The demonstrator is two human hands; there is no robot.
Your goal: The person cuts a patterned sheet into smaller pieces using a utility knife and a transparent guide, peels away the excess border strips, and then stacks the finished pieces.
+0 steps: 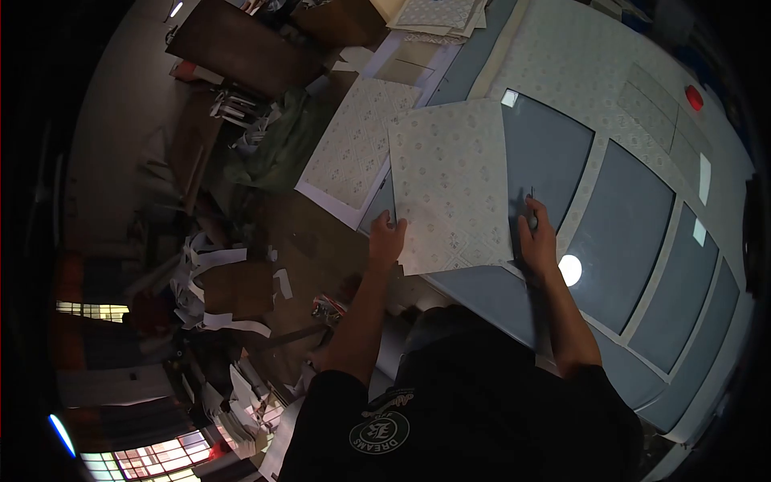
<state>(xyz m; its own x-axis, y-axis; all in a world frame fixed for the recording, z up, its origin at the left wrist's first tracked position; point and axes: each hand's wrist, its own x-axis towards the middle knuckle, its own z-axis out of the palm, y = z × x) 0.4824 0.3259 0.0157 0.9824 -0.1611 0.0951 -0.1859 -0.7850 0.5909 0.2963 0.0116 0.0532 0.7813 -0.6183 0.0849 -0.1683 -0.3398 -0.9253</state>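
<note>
My left hand (pixel 387 239) is at the lower left edge of a pale patterned sheet (pixel 450 185), with thumb and fingers around that edge. My right hand (pixel 536 231) is closed on a small slim tool (pixel 532 215), whose thin tip points away from me; the tool is too small to name. It is just right of the sheet, above the grey table surface (pixel 554 153). The sheet lies across the table's near edge and partly covers a second patterned sheet (pixel 357 145) on the left.
A large patterned sheet with rectangular openings (pixel 602 149) covers the right of the table. A red round object (pixel 694 98) lies at the far right. Stacked sheets (pixel 438 16) are at the back. Paper scraps (pixel 217 281) and a green bag (pixel 277 149) are on the left.
</note>
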